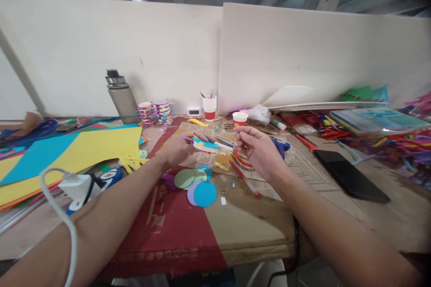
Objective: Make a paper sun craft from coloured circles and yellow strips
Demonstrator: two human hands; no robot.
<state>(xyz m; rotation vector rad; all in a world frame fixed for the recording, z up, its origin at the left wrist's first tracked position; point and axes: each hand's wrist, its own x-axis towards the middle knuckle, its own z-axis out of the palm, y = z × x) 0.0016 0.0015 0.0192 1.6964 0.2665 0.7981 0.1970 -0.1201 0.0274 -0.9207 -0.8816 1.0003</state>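
My left hand (180,150) is closed around the edge of a white rounded paper piece (201,149) with blue and yellow paper strips on it. My right hand (257,148) is raised to its right, thumb and forefinger pinched together; what they hold, if anything, is too small to make out. Between the hands is a pair of scissors (226,141), blades toward the left. Below lie a red pen (247,180) and several paper discs, among them a blue disc (205,194) and a pale green disc (185,179). An orange curved thing (241,160) is partly hidden by my right hand.
Coloured paper sheets (111,143) and a white plug adapter (76,188) are at left. A grey bottle (121,98), strip-covered cups (163,112) and a red-white cup (209,110) stand behind. At right are a phone (350,175), a plastic case (377,120) and pipe cleaners (393,152).
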